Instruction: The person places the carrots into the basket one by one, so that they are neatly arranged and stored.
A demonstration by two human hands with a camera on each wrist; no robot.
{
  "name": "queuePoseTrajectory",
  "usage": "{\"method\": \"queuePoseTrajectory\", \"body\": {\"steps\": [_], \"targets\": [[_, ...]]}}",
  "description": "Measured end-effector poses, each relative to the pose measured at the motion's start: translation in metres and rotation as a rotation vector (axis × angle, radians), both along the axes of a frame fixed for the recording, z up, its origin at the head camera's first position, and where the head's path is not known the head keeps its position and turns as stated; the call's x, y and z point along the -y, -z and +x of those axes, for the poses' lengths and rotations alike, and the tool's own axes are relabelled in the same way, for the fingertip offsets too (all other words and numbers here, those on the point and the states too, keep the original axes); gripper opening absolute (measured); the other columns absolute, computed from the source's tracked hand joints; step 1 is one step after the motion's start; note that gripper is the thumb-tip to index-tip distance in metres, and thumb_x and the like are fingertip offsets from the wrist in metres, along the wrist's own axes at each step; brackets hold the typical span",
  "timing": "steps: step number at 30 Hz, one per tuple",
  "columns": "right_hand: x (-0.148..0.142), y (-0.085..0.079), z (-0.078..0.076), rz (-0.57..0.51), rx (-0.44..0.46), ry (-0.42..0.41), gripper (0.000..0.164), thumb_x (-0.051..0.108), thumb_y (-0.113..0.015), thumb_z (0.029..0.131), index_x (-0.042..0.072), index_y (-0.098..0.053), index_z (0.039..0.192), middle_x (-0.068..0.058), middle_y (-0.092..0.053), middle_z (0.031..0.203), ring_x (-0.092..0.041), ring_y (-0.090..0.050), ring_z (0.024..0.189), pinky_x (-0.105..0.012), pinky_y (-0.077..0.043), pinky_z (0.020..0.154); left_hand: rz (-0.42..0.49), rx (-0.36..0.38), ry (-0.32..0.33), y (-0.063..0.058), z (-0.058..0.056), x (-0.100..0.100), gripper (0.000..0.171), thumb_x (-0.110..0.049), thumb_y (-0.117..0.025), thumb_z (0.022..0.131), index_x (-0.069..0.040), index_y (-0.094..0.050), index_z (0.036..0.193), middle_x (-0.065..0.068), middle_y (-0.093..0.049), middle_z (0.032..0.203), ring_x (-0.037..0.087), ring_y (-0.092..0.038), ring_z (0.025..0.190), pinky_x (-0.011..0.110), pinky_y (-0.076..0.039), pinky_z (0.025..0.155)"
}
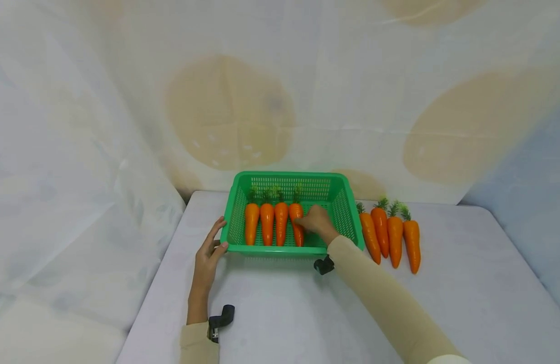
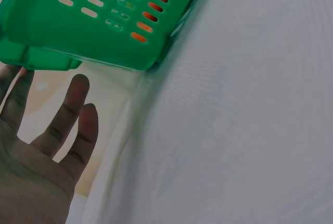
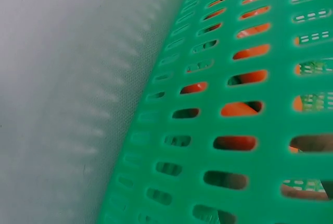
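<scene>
A green plastic basket (image 1: 280, 249) sits on the table with several orange carrots with green tops lined up in its left and middle part. At the basket's left end is my left hand (image 1: 205, 263), its fingertips and thumb touching the rim. In the left wrist view the fingers of that hand (image 2: 41, 146) are spread and fairly straight beneath the rim's lip. My right hand (image 1: 317, 222) reaches inside the basket and pinches the rightmost carrot in it (image 1: 296, 227). The right wrist view shows mostly the slotted basket wall (image 3: 208, 125); the right fingers are largely hidden there.
Several more carrots (image 1: 395, 240) lie on the white table (image 1: 271, 313) just right of the basket, tops pointing away from me. A patterned cloth (image 1: 334, 101) hangs behind the table, and pale cloth covers both sides.
</scene>
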State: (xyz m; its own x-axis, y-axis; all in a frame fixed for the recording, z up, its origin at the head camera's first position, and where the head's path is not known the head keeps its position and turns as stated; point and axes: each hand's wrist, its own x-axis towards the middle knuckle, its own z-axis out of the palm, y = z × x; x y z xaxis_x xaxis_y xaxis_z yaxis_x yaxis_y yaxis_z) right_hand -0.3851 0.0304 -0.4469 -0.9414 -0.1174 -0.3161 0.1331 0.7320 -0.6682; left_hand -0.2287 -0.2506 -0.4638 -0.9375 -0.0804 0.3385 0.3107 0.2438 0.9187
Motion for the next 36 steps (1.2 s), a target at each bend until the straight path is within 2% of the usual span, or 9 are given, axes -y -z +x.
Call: {"method": "queuePoseTrajectory", "body": {"steps": [3,9,17,19,21,24,27,31,36], "targets": [[0.000,0.001,0.001,0.013,0.003,-0.004,0.042,0.028,-0.074,0.090,0.011,-0.053,0.057,-0.003,-0.054,0.052,-0.019,-0.058,0.053,-0.025,-0.041,0.046,-0.008,0.001,0.003,0.000,-0.001,0.000,0.050,-0.007,-0.054,0.102,-0.008,-0.045,0.151,0.005,-0.036,0.159,0.022,-0.059,0.100,0.028,-0.050,0.083],[0.000,-0.001,0.007,0.025,-0.048,-0.027,0.050,0.029,-0.074,0.090,0.015,-0.039,0.057,0.002,-0.032,0.053,-0.013,-0.036,0.048,-0.025,-0.031,0.045,-0.004,0.007,0.012,0.000,-0.002,0.000,0.050,-0.009,-0.054,0.102,-0.008,-0.044,0.151,0.006,-0.036,0.159,0.023,-0.059,0.100,0.027,-0.050,0.083],[-0.014,-0.012,0.015,-0.004,-0.085,-0.052,0.053,0.033,-0.070,0.093,0.014,-0.037,0.056,0.002,-0.027,0.053,-0.012,-0.027,0.046,-0.026,-0.026,0.045,-0.003,0.012,0.010,0.001,-0.002,0.001,0.050,-0.009,-0.053,0.102,-0.008,-0.044,0.151,0.006,-0.035,0.160,0.031,-0.059,0.102,0.026,-0.050,0.083],[-0.021,-0.018,0.018,-0.020,-0.123,-0.052,0.043,0.034,-0.070,0.093,0.008,-0.053,0.064,0.000,-0.042,0.060,-0.013,-0.035,0.051,-0.026,-0.033,0.050,0.003,0.009,0.007,0.001,-0.002,0.001,0.050,-0.008,-0.053,0.102,-0.008,-0.044,0.151,0.006,-0.036,0.159,0.032,-0.058,0.103,0.026,-0.050,0.083],[-0.028,-0.026,0.023,-0.037,-0.150,-0.055,0.036,0.036,-0.070,0.093,0.002,-0.066,0.084,-0.006,-0.059,0.077,-0.015,-0.049,0.063,-0.029,-0.043,0.059,0.008,0.006,0.003,0.001,-0.002,0.002,0.050,-0.007,-0.054,0.102,-0.008,-0.045,0.151,0.006,-0.036,0.159,0.032,-0.058,0.103,0.026,-0.050,0.083],[-0.040,-0.039,0.030,-0.066,-0.186,-0.068,0.048,0.039,-0.070,0.093,-0.001,-0.068,0.118,-0.014,-0.068,0.112,-0.024,-0.063,0.093,-0.038,-0.053,0.078,0.003,0.003,-0.008,0.001,-0.002,0.003,0.050,-0.008,-0.054,0.102,-0.009,-0.045,0.151,0.006,-0.037,0.159,0.031,-0.057,0.105,0.027,-0.050,0.083],[-0.055,-0.050,0.038,-0.112,-0.221,-0.087,0.049,0.039,-0.068,0.095,-0.001,-0.066,0.123,-0.015,-0.067,0.115,-0.030,-0.063,0.103,-0.043,-0.054,0.083,-0.006,0.002,-0.010,0.003,-0.002,0.003,0.050,-0.009,-0.053,0.102,-0.009,-0.045,0.151,0.006,-0.036,0.159,0.033,-0.056,0.107,0.027,-0.050,0.083],[-0.078,-0.056,0.045,-0.163,-0.291,-0.089,0.043,0.036,-0.067,0.096,0.000,-0.066,0.122,-0.014,-0.069,0.111,-0.029,-0.064,0.101,-0.042,-0.054,0.083,-0.007,0.002,-0.007,0.005,-0.003,0.003,0.050,-0.007,-0.053,0.102,-0.008,-0.044,0.151,0.008,-0.036,0.159,0.037,-0.055,0.108,0.026,-0.049,0.083],[-0.108,-0.056,0.052,-0.186,-0.369,-0.069,0.039,0.036,-0.067,0.096,0.004,-0.068,0.119,-0.011,-0.070,0.108,-0.027,-0.065,0.099,-0.043,-0.055,0.083,0.001,0.007,-0.001,0.006,-0.004,0.003,0.050,-0.007,-0.052,0.102,-0.007,-0.044,0.151,0.008,-0.035,0.159,0.040,-0.054,0.108,0.025,-0.049,0.082]]}}
